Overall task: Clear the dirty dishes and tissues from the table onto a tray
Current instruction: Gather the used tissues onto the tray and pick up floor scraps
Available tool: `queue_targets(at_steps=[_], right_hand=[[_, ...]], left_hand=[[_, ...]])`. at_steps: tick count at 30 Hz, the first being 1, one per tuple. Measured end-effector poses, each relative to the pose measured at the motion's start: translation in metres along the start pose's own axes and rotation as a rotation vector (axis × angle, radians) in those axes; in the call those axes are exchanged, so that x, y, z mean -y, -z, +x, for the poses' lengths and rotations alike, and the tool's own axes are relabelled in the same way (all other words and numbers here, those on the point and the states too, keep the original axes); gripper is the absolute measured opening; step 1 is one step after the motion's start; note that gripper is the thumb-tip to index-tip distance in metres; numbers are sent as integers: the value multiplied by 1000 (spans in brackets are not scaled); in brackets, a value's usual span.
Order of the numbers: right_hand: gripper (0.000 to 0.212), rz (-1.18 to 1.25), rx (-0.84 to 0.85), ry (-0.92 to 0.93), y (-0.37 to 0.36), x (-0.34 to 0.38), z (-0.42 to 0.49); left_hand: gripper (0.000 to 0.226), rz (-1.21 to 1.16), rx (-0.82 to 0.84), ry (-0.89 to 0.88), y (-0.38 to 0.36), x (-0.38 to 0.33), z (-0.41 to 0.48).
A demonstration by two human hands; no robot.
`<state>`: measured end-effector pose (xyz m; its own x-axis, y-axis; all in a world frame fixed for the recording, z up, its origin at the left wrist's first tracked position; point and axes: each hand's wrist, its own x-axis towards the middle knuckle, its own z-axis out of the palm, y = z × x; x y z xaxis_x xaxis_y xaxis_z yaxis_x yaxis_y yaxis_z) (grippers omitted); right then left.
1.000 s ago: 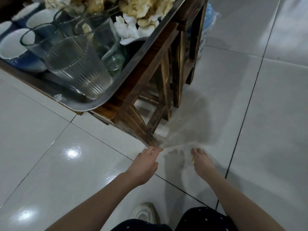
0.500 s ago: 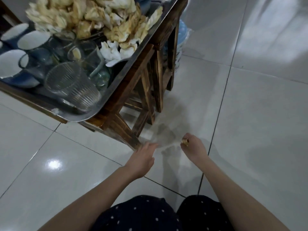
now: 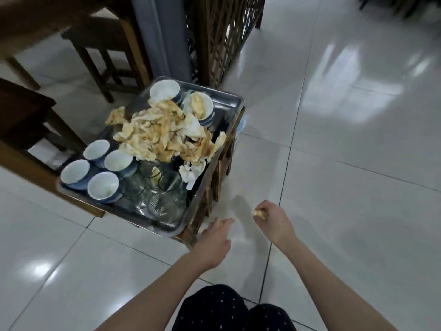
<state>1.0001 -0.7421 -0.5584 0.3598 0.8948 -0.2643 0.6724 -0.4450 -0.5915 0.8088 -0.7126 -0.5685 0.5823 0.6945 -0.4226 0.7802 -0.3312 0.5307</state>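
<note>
A metal tray (image 3: 235, 103) rests on a low wooden stand (image 3: 216, 177). It holds a heap of stained tissues (image 3: 164, 134), several blue-and-white bowls (image 3: 97, 173) and several clear glasses (image 3: 162, 199). My right hand (image 3: 274, 218) pinches a small crumpled tissue scrap (image 3: 259, 213), held low to the right of the stand. My left hand (image 3: 214, 242) hangs with relaxed fingers just off the tray's near corner, holding nothing.
Dark wooden chairs (image 3: 100, 44) and a table edge (image 3: 21, 161) stand at the left. A lattice wooden screen (image 3: 224, 32) and a grey post (image 3: 162, 37) rise behind the tray. Glossy white floor tiles (image 3: 358, 163) spread to the right.
The view has risen from near the floor to above the tray. My right hand picked the scrap off the floor and lifted it. Both hands moved up with me.
</note>
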Motion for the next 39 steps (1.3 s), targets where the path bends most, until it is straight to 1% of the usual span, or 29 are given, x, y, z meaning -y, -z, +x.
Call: queue_targets(at_steps=[2, 5, 10, 14, 16, 21, 24, 26, 29, 33, 36, 39], right_hand=[[10, -24, 17, 5, 23, 26, -13], [11, -29, 40, 7, 60, 72, -30], [10, -27, 95, 23, 116, 153, -54], [5, -52, 158, 26, 150, 221, -73], [8, -58, 189, 18, 167, 257, -83], [7, -81, 196, 46, 196, 325, -96], [20, -75, 185, 49, 207, 355, -92], [24, -82, 179, 58, 210, 371, -89], [22, -119, 189, 104, 208, 386, -78], [22, -106, 193, 135, 206, 409, -51], [22, -100, 239, 138, 204, 424, -31], [26, -155, 296, 163, 203, 436, -9]], left_hand=[[54, -9, -8, -5, 26, -17, -19], [54, -35, -38, 0, 75, -38, -53], [52, -54, -75, 50, 158, -61, -117], [52, -51, -155, 122, 227, -63, -171], [52, -53, -206, 155, 263, -60, -198], [50, -65, -276, 223, 338, -58, -239], [51, -74, -320, 211, 374, -55, -246], [50, -101, -341, 216, 394, -51, -250], [51, -140, -377, 248, 414, -44, -251], [52, -169, -406, 285, 441, -32, -245], [56, -192, -440, 338, 461, -22, -242], [55, -218, -457, 368, 475, -14, -241]])
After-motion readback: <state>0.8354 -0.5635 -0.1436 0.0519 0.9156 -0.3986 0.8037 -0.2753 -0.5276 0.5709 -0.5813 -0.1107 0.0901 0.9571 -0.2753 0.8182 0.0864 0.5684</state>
